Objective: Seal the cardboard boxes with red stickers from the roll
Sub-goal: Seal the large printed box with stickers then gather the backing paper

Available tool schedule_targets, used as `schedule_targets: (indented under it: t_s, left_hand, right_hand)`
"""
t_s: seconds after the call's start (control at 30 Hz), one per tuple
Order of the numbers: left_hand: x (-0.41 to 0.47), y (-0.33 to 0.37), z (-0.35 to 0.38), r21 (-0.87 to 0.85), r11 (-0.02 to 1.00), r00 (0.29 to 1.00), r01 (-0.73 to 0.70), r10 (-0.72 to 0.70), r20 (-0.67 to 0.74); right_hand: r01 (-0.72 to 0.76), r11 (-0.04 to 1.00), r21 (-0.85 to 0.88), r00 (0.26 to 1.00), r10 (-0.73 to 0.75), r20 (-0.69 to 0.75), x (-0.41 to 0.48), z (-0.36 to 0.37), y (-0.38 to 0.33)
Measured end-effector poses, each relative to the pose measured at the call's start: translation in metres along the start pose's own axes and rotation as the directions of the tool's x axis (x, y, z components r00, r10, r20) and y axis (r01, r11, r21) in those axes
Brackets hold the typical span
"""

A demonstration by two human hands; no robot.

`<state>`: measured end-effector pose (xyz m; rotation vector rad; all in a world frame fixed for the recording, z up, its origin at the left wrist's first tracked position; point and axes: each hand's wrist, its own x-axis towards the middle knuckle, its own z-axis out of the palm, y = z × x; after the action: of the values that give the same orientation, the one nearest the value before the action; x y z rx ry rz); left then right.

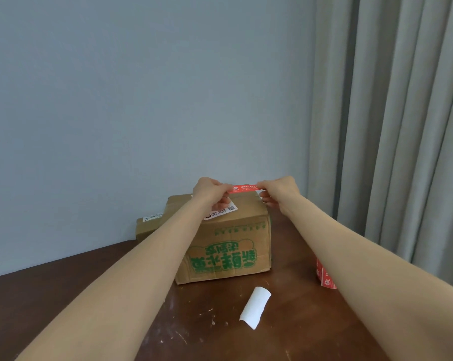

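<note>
A cardboard box (230,246) with green print stands on the dark wooden table (63,295). Just above its top I hold a red sticker (243,188) stretched level between both hands. My left hand (209,190) pinches the sticker's left end and my right hand (278,191) pinches its right end. The red sticker roll (324,276) lies on the table to the right, mostly hidden behind my right forearm. A white shipping label (224,211) sits on the box top under my left hand.
A second, flatter cardboard box (148,226) sits behind the first, against the blue-grey wall. A curled white strip of backing paper (255,307) lies on the table in front of the box. Grey curtains (389,126) hang at the right.
</note>
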<state>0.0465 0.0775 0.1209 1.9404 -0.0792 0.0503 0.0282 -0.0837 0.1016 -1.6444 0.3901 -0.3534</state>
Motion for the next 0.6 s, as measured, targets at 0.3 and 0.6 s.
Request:
schedule_targets:
  t_s: [0.3,0.6]
  left_hand:
    - [0.01,0.003,0.01,0.386,0.919,0.995,-0.081,0.097,-0.024]
    - [0.016,0.0,0.012,0.466,0.882,0.995,-0.064,0.092,-0.038]
  right_hand:
    - [-0.002,0.998,-0.063,1.0,0.001,-0.019,0.007,-0.004,0.008]
    - [-0.021,0.999,-0.049,1.0,0.02,-0.008,0.008,-0.001,0.013]
